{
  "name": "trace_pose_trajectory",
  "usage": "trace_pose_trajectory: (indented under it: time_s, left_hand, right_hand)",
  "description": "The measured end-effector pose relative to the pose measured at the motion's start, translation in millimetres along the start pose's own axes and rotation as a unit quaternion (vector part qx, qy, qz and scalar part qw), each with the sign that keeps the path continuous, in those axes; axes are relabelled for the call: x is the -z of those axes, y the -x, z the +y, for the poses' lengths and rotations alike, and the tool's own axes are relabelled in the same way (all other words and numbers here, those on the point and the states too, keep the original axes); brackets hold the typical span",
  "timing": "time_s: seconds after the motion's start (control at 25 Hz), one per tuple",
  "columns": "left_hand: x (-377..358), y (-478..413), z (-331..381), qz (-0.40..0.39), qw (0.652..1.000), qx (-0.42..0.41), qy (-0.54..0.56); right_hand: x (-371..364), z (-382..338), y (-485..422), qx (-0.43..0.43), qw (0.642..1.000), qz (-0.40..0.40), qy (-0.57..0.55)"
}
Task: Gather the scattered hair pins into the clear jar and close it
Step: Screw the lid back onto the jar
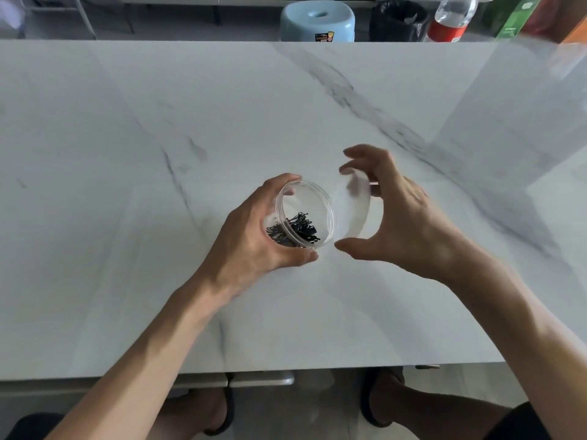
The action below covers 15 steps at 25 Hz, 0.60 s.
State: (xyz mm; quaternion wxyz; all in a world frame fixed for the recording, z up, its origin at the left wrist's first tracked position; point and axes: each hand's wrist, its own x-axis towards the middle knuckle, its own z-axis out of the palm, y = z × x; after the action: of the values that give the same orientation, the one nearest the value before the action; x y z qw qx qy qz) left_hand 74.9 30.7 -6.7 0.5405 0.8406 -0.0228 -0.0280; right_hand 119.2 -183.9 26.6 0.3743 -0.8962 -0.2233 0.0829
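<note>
Between the hands (254,233) (409,223), jar (305,214) (lid (352,211) off)

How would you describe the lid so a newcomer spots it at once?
Start at the white marble table, near its middle where two hands meet. The right hand holds the lid, a clear round disc between thumb and fingertips, just right of the jar in the left hand. Unlike the jar, it is shallow and holds no black hair pins.

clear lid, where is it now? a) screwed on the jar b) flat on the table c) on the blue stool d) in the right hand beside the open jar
d: the right hand holds the clear lid beside the open jar, which the left hand grips.
</note>
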Motion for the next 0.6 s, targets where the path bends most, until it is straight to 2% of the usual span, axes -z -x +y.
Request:
trace_pose_trajectory:
  time_s: [0.08,0.16,0.36,0.48,0.6]
  left_hand:
    - [-0.4,-0.1,3.1,-0.019,1.0,-0.004,-0.003]
    - [-1.7,0.1,6.3,-0.038,0.999,0.005,0.026]
    - [-2.8,-0.2,7.5,-0.092,0.992,0.035,0.078]
    - [-2.7,0.4,3.5,-0.126,0.988,0.05,0.071]
    - [-2.9,0.9,2.1,-0.125,0.989,0.05,0.058]
  right_hand:
    - [-3.1,-2.0,-2.1,0.01,0.997,-0.003,-0.082]
    - [-7.3,-4.9,-3.2,0.013,0.994,-0.025,-0.108]
    - [-9.1,-8.8,-3.2,0.067,0.996,-0.065,0.004]
    - [-10.1,-8.1,-2.7,0.074,0.993,-0.089,0.024]
    - [-10.1,-7.6,-2.7,0.076,0.992,-0.099,0.023]
